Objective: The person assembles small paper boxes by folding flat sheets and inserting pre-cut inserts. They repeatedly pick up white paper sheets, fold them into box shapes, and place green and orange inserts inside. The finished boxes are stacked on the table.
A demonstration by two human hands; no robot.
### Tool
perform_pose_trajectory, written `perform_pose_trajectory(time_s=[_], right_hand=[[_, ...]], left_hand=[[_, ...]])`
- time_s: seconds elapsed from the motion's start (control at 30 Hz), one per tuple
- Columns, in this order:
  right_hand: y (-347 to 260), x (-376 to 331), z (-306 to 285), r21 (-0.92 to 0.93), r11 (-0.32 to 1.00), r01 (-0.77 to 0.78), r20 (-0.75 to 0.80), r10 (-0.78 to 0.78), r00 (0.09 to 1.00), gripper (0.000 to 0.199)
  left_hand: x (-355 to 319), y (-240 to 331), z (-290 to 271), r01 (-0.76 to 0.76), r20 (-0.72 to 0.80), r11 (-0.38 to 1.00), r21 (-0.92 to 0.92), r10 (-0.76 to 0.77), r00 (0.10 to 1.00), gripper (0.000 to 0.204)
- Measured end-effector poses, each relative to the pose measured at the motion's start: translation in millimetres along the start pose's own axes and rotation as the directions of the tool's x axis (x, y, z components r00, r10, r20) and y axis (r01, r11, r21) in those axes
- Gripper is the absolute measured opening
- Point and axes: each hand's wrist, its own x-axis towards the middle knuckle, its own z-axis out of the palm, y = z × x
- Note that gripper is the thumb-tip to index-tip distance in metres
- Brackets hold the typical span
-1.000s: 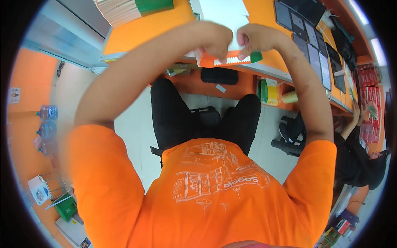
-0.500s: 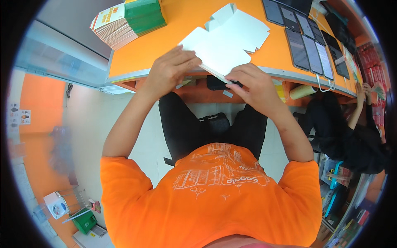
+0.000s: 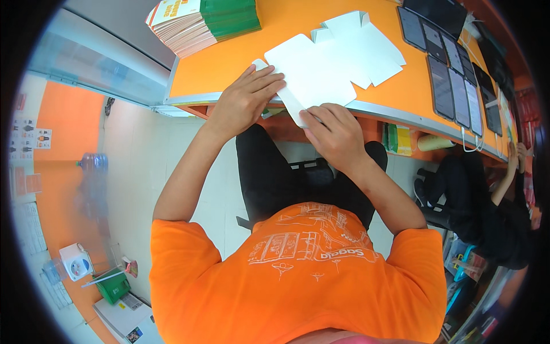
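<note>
A white folding carton (image 3: 315,74), partly flattened, lies on the orange tabletop with its near flap over the table's front edge. Small folded tabs rise at its far side. My left hand (image 3: 245,102) is at the left end of the near flap, fingers lying along the card and thumb out of sight. At the flap's right end, my right hand (image 3: 337,135) grips the edge, fingers on top and thumb below. Both hands are closed on the same carton.
A stack of green-and-white printed paper packs (image 3: 206,26) stands at the far left. Several phones (image 3: 450,86) with white cables lie at the right, beside a dark screen (image 3: 438,14). Farther right, a person in black (image 3: 487,212) sits with hands at the table.
The near flap, previously folded up at the edge, now lies angled down and flatter. My left fingers have spread over the card. The whole view has shifted, moving the table rightward and down.
</note>
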Motion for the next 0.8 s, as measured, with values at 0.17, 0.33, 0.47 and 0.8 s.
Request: perform_pose_trajectory(time_s=[0.17,0.33,0.47,0.8], right_hand=[[3.3,1.5,4.7,0.008,1.0,0.014,-0.035,-0.013,0.999,0.028],[6.7,6.2,5.7,-0.013,0.999,0.032,-0.033,-0.032,0.999,0.026],[2.4,12.9,11.8,0.029,1.0,0.01,0.006,-0.011,1.0,0.025],[9.9,25.3,16.1,0.087,0.993,0.079,0.06,-0.084,0.995,0.021]], left_hand=[[2.0,6.5,-5.1,-0.002,-0.017,0.999,0.035,0.003,1.0,0.036],[-5.6,28.6,10.2,0.047,-0.076,0.978,-0.201,-0.063,0.995,0.042],[-12.7,16.4,20.7,0.01,-0.144,0.991,-0.135,-0.03,0.989,0.044],[-22.2,7.9,22.1,0.089,-0.181,0.973,-0.215,-0.129,0.975,0.039]])
